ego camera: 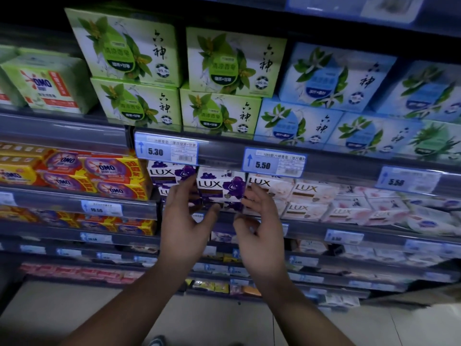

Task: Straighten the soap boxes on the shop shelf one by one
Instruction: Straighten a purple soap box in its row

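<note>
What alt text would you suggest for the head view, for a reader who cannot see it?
A person's left hand and right hand frame a purple Lux soap box on a shop shelf, fingertips at its sides. To its right sit pale pink Lux boxes; green soap boxes stand above.

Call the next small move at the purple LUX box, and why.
Probably close both hands on the purple LUX box and nudge it square: the left hand and right hand flank its sides with relaxed fingers, and it seems to sit slightly skewed.
</note>
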